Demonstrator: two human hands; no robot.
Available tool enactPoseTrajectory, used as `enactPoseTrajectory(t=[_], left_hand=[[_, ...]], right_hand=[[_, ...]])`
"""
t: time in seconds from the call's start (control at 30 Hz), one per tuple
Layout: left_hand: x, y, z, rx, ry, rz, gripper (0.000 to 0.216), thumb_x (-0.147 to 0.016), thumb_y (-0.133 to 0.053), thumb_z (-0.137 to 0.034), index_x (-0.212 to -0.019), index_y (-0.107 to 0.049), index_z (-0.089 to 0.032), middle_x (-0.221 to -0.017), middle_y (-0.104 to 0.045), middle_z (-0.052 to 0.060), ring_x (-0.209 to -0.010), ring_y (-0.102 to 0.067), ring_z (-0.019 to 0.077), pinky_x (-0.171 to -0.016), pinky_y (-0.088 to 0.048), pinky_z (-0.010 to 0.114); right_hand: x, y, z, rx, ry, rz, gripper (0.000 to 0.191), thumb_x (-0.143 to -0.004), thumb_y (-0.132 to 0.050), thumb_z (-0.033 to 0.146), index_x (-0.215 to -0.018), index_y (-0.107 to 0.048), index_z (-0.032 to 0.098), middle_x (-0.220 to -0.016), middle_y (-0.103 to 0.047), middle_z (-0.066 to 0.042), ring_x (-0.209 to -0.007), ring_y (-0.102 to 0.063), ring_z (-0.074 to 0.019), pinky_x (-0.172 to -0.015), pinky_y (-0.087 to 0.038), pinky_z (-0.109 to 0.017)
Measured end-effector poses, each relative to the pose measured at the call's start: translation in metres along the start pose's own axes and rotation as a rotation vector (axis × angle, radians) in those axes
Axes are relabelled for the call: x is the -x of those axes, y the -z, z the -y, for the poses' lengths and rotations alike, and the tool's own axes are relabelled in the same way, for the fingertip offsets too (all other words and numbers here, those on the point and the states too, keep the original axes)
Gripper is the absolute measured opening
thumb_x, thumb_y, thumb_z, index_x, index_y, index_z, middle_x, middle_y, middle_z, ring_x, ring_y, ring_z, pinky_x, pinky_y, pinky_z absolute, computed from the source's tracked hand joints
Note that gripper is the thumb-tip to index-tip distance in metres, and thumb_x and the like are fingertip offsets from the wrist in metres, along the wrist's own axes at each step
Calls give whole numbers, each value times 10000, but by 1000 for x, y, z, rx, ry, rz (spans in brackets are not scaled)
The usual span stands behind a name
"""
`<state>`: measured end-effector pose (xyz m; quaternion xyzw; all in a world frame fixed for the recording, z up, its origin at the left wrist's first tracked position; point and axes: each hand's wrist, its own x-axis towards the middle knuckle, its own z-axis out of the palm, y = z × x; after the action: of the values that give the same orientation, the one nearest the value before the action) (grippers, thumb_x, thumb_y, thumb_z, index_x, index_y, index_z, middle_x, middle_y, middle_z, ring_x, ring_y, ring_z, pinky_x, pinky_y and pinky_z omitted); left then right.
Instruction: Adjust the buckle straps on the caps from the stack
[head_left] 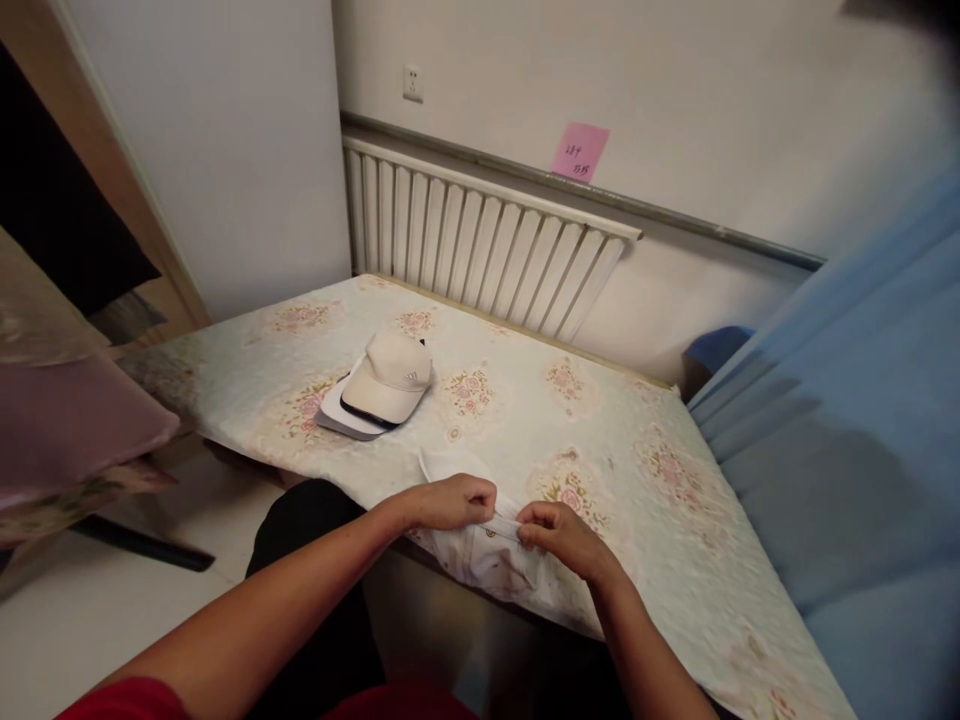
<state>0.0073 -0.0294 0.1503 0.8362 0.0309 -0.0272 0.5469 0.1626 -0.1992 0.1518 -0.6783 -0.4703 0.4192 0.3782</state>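
A white cap [480, 562] lies at the near edge of the bed, its pale brim partly showing behind my left hand. My left hand [456, 501] is closed, pinching one end of the cap's narrow strap. The strap's other end is between the thumb and fingers of my right hand [556, 534]. Between the two hands the strap is stretched, with a small round mark just below it. Beyond my left hand sits a stack of caps [386, 375], a beige one on top with white and grey brims beneath.
The bed [517, 420] has a pale floral cover. Behind it are a white radiator [480, 240] and a pink note [581, 150] on the wall. A blue curtain [847, 400] hangs at the right. At the left stands a cloth-covered piece of furniture [75, 430].
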Motion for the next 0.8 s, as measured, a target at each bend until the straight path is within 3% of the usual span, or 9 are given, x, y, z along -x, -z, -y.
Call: enactPoseTrajectory(t=[0.8], left_hand=[[5, -2, 4, 84, 83, -13, 110, -721, -527, -269, -741, -523, -161, -654, -463, -49, -599, -384, 81, -531, -276, 199]], right_hand=[[-4, -11, -11, 71, 53, -64, 194, -809, -566, 331, -687, -561, 180, -588, -502, 47, -564, -423, -102, -546, -295, -243]])
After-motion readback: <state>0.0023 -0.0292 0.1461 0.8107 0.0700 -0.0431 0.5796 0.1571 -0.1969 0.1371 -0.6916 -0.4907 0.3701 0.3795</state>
